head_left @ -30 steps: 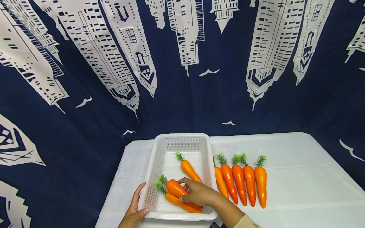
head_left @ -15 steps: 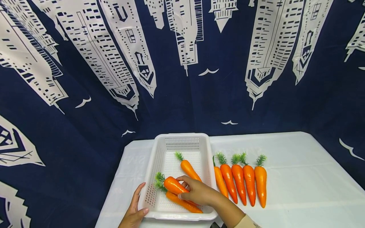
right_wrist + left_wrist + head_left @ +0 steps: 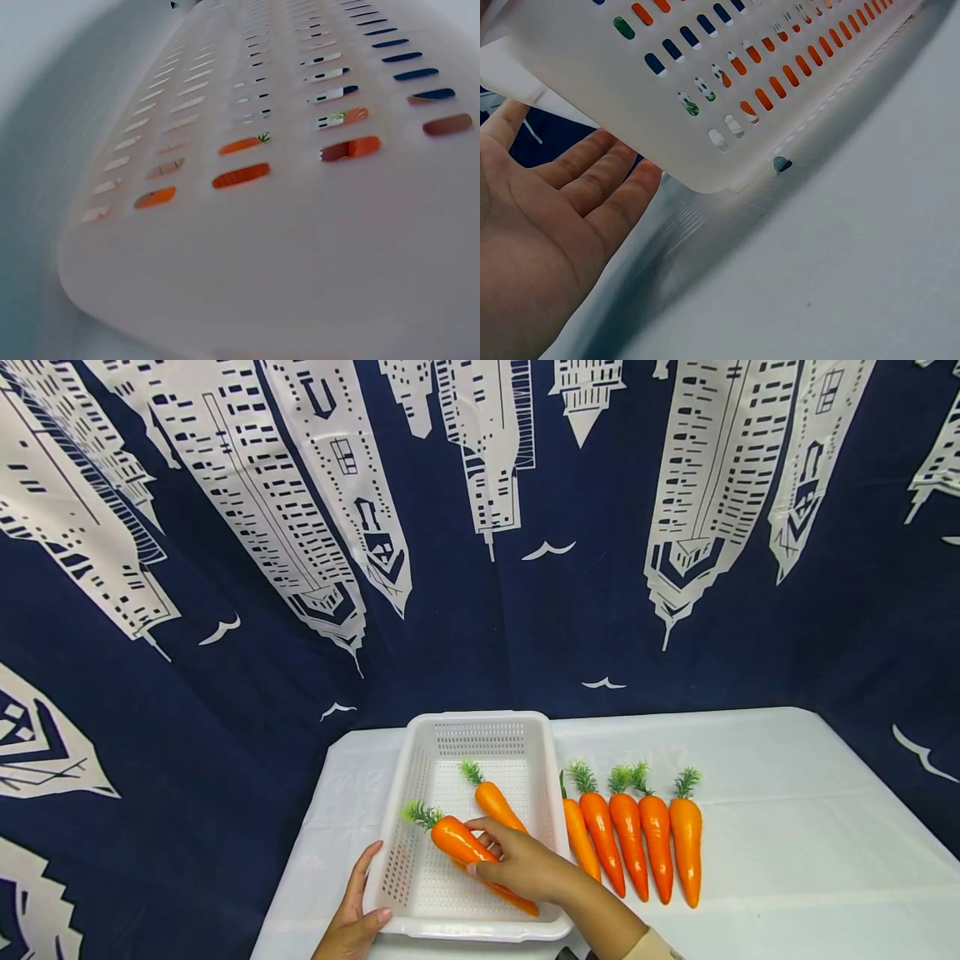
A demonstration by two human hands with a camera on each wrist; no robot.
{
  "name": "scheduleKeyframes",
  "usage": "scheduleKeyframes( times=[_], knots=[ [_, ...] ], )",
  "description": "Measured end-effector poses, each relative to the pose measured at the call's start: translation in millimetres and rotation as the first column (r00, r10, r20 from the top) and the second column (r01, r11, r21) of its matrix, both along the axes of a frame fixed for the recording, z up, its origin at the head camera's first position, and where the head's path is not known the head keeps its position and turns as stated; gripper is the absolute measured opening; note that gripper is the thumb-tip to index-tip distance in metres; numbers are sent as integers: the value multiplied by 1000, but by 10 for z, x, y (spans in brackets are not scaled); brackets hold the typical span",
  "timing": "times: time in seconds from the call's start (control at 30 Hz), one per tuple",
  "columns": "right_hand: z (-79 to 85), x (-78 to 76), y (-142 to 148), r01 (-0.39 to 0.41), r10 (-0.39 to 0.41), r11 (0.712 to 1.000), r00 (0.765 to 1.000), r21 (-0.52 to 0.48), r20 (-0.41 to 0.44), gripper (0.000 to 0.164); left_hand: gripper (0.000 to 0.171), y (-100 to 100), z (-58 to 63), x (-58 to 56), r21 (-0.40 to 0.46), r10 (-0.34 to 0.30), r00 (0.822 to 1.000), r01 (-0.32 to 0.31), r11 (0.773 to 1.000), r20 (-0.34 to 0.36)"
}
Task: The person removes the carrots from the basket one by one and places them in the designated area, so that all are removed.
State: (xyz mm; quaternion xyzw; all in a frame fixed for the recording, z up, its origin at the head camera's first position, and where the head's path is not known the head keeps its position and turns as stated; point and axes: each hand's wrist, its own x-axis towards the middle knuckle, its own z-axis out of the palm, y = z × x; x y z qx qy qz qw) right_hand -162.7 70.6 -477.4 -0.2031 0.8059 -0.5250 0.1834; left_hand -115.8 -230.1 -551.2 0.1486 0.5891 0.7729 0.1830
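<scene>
Inside the white plastic basket (image 3: 557, 827), my right hand (image 3: 519, 864) holds a glossy orange carrot (image 3: 459, 837) with its thumb and fingers. Its leafy green top points to the far left. Under it lies a second carrot (image 3: 517, 902), mostly covered by the held one and the hand. Farther back in the basket is another carrot (image 3: 497, 802), its lower end behind my fingers. My left hand (image 3: 352, 910) touches the basket's near left corner, fingers fairly straight. In the left wrist view, fingers of my left hand (image 3: 577, 202) meet the basket's outer wall (image 3: 667, 157).
Right of the basket several carrots (image 3: 656, 847) lie side by side on the white tabletop (image 3: 795, 827), green tops away from me. A dark blue cloth (image 3: 480, 635) with white buildings hangs behind. Through slots in the basket wall (image 3: 315, 247), orange shows in the right wrist view.
The carrot in my right hand has shifted slightly up and left. The carrot beneath has moved and is now more covered. My left hand and the basket stay put.
</scene>
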Motion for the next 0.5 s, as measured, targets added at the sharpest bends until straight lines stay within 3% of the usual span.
scheduleKeyframes(
  times=[0.27, 0.5],
  knots=[
    [11, 2, 19, 14, -14, 1000, 1000, -8, -24, 49, 95, 4, 14, 2, 6, 2, 1000, -2, 1000, 7],
    [-6, -9, 29, 31, -33, 999, 998, -27, -60, 51, 94, -3, -22, -1, 44, -8, 999, 10, 999, -31]
  ],
)
